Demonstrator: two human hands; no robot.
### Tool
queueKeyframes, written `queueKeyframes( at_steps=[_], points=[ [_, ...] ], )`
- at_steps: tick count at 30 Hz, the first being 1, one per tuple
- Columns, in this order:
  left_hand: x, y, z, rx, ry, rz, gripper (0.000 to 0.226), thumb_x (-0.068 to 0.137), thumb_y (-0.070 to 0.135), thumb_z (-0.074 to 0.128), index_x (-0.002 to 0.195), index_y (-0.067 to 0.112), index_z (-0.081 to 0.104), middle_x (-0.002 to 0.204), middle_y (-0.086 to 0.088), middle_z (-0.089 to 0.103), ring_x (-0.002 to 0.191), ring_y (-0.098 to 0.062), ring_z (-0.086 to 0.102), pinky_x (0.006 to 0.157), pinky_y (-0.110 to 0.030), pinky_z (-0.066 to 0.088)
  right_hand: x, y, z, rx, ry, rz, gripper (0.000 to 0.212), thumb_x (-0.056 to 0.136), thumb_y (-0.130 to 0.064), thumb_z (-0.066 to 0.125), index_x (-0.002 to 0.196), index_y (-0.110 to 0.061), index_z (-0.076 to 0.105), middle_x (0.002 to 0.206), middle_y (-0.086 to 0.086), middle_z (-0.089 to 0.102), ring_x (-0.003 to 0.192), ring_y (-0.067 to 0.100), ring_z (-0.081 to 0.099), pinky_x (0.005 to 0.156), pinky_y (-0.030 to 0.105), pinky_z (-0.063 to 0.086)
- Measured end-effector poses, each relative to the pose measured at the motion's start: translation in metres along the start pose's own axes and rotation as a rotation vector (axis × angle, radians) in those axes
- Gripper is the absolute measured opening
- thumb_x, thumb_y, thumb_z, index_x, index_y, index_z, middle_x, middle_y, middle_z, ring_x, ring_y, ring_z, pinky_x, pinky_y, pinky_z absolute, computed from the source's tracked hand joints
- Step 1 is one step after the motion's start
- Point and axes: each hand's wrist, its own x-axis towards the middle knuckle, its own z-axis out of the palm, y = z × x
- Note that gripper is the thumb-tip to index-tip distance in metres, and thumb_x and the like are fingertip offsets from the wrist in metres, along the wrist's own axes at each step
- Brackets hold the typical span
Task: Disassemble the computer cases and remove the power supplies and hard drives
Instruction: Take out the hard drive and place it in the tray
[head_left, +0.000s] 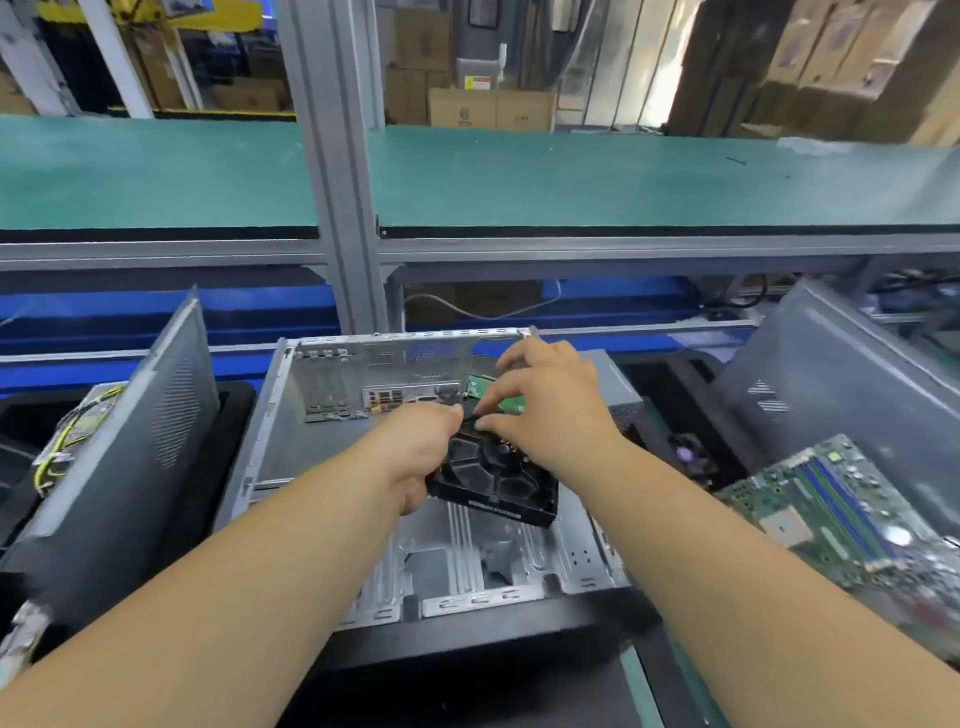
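Observation:
An open grey computer case (322, 447) lies flat in front of me, its inside bare metal. Above it I hold a black hard drive (493, 483) with a green circuit board on its far end. My left hand (421, 447) grips the drive's left edge from below. My right hand (545, 405) lies over the drive's far end, thumb and fingers pinching at something small and dark there; what it is I cannot tell.
A grey side panel (130, 447) leans at the left over a black bin with yellow-wired parts (72, 431). At the right lean another panel (841, 384) and a green motherboard (841, 514). A green-topped shelf (571, 176) on an aluminium frame post (337, 208) stands behind.

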Motion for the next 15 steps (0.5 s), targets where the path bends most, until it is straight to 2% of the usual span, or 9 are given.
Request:
queueKeyframes(
  at_steps=[4,5,6,8,11,15],
  points=[
    [-0.008,-0.004,0.024,-0.016,-0.021,-0.007,0.027,0.106,0.022,0.041,0.121,0.006,0.057,0.091,-0.015,0.068,0.069,-0.026,0.068,0.053,-0.032,0.057,-0.017,0.013,-0.011,-0.063,0.033,0.024,0.011,0.075,-0.052,0.079,0.079,-0.043,0.075,0.109,-0.020,0.051,0.108,0.014,0.043,0.091,0.032,0.019],
    [-0.010,-0.005,0.030,-0.017,-0.020,-0.012,0.029,0.106,0.023,0.041,0.124,0.006,0.056,0.098,-0.016,0.068,0.074,-0.028,0.069,0.057,-0.035,0.059,-0.021,0.017,-0.014,-0.055,0.039,0.057,0.011,0.074,-0.053,0.079,0.078,-0.044,0.074,0.108,-0.020,0.053,0.107,0.013,0.044,0.089,0.032,0.018],
    [-0.012,-0.007,0.036,-0.006,-0.020,-0.013,0.031,0.106,0.025,0.042,0.127,0.006,0.055,0.107,-0.018,0.068,0.085,-0.031,0.069,0.069,-0.041,0.061,-0.026,0.021,-0.017,-0.048,0.039,0.089,0.010,0.075,-0.053,0.079,0.077,-0.045,0.074,0.107,-0.019,0.054,0.108,0.012,0.045,0.088,0.032,0.018],
    [-0.012,-0.010,0.049,0.030,-0.035,0.004,0.035,0.106,0.027,0.042,0.131,0.006,0.054,0.121,-0.020,0.065,0.108,-0.037,0.064,0.095,-0.051,0.052,-0.034,0.030,-0.022,-0.065,0.042,0.116,0.010,0.076,-0.054,0.078,0.077,-0.045,0.073,0.107,-0.019,0.056,0.108,0.010,0.045,0.090,0.034,0.021],
    [-0.012,-0.014,0.069,0.054,-0.048,0.015,0.034,0.105,0.027,0.044,0.129,0.006,0.055,0.122,-0.022,0.064,0.112,-0.039,0.063,0.101,-0.055,0.048,-0.046,0.046,-0.028,-0.124,0.066,0.062,0.009,0.078,-0.051,0.076,0.079,-0.043,0.073,0.104,-0.019,0.055,0.106,0.009,0.045,0.090,0.035,0.018],
    [-0.009,-0.019,0.099,0.125,-0.090,0.028,0.045,0.102,0.033,0.048,0.138,0.008,0.049,0.140,-0.022,0.052,0.129,-0.042,0.049,0.107,-0.056,0.040,-0.065,0.074,-0.036,-0.143,0.054,0.031,0.007,0.083,-0.045,0.074,0.084,-0.039,0.070,0.104,-0.019,0.051,0.103,0.008,0.045,0.087,0.032,0.013]
  ],
)
